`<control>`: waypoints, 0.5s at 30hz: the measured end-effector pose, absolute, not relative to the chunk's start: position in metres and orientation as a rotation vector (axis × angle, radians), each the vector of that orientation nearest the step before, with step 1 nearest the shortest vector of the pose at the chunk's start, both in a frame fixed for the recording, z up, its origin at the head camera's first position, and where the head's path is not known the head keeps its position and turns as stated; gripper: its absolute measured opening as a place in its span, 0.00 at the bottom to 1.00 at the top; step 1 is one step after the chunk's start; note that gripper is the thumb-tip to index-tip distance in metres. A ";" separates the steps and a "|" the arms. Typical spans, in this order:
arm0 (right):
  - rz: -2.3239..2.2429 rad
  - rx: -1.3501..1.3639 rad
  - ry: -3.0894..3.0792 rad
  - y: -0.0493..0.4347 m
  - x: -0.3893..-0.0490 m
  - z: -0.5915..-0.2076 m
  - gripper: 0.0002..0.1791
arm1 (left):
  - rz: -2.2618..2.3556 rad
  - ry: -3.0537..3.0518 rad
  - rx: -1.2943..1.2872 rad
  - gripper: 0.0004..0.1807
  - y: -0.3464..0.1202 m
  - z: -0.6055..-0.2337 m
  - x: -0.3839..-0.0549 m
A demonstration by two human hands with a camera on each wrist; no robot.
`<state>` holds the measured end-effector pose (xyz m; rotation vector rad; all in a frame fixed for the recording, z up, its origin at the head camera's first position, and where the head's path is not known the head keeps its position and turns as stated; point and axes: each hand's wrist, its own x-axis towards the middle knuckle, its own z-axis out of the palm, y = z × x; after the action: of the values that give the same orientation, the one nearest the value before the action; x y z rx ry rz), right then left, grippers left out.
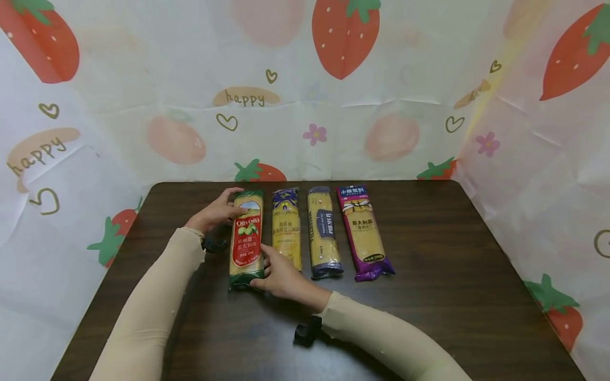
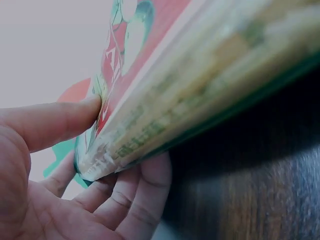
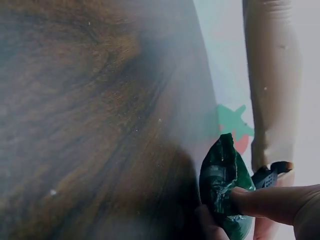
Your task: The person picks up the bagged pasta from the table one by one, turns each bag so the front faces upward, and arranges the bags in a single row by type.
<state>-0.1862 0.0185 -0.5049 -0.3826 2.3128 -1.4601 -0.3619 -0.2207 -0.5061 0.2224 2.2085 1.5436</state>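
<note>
A pasta packet (image 1: 246, 238) with a red label and green ends is held between both hands at the left of the row. My left hand (image 1: 215, 210) grips its upper end; in the left wrist view the thumb lies on the front and the fingers curl beneath. My right hand (image 1: 286, 278) pinches the lower right side, and the right wrist view shows its thumb on the green end (image 3: 225, 185). Beside it lies a yellow pasta packet (image 1: 286, 233) with a blue top, partly hidden by my right hand.
Farther right on the dark wooden table (image 1: 429, 296) lie a spaghetti packet (image 1: 324, 233) with a dark blue label and a pasta packet (image 1: 364, 233) with a purple end. Strawberry-printed sheets (image 1: 286, 132) stand behind and at the sides.
</note>
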 end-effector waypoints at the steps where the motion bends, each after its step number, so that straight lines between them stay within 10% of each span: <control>1: -1.466 -0.387 2.308 0.017 -0.186 -0.505 0.53 | 1.537 2.214 0.224 0.45 -0.221 -0.507 -0.363; 15: -1.287 -0.409 2.385 0.004 -0.194 -0.499 0.54 | 1.490 2.306 0.231 0.43 -0.217 -0.499 -0.362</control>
<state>-0.1937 0.0038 -0.4993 -0.4089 2.3848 -1.2871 -0.3615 -0.2166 -0.4987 0.2310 2.3055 1.4902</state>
